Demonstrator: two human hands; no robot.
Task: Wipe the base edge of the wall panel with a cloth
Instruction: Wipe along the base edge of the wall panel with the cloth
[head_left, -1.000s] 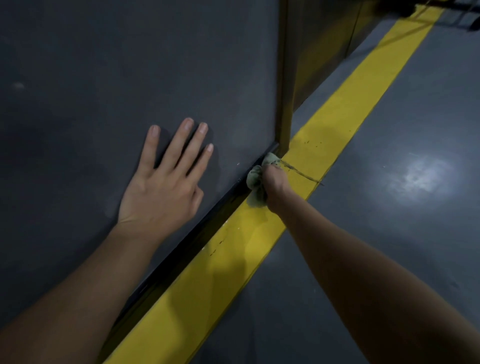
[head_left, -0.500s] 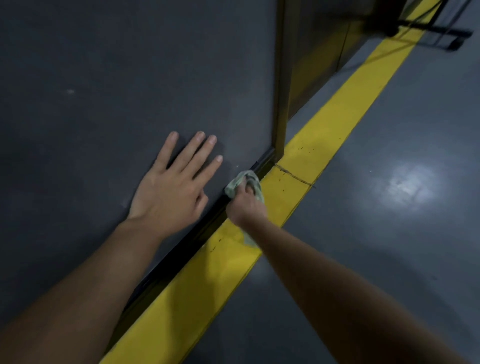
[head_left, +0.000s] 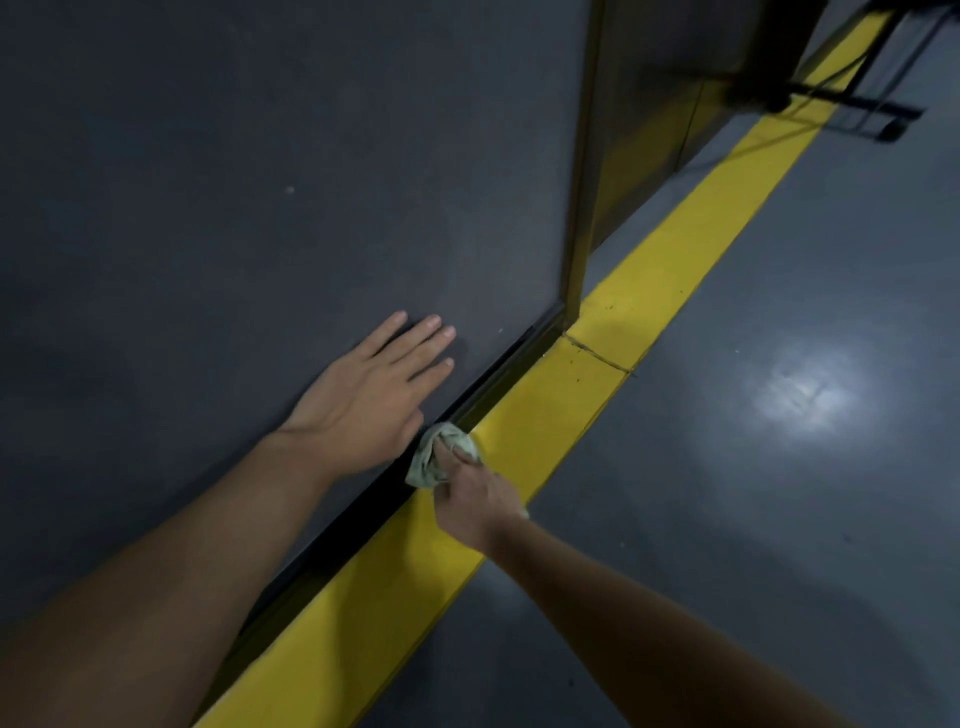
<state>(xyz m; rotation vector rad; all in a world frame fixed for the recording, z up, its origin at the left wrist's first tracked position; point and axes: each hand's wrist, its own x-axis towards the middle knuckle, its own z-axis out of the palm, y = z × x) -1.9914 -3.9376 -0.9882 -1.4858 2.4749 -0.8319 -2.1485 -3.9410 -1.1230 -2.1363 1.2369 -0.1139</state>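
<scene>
A dark grey wall panel (head_left: 249, 197) fills the left of the view. Its black base edge (head_left: 498, 376) runs diagonally along the floor beside a yellow stripe. My left hand (head_left: 374, 395) lies flat on the panel with straight fingers, just above the base edge. My right hand (head_left: 475, 496) grips a crumpled pale green cloth (head_left: 428, 460) and presses it against the base edge, right below my left hand. Part of the cloth is hidden under my fingers.
A yellow floor stripe (head_left: 649, 291) runs along the panel's foot on a glossy grey floor (head_left: 779, 493). The panel ends at a yellowish vertical post (head_left: 582, 208). A black stand with floor feet (head_left: 857, 109) sits at the top right.
My right hand has dragged the cloth back along the base edge, from the post corner toward me. My left hand has stayed flat on the panel.
</scene>
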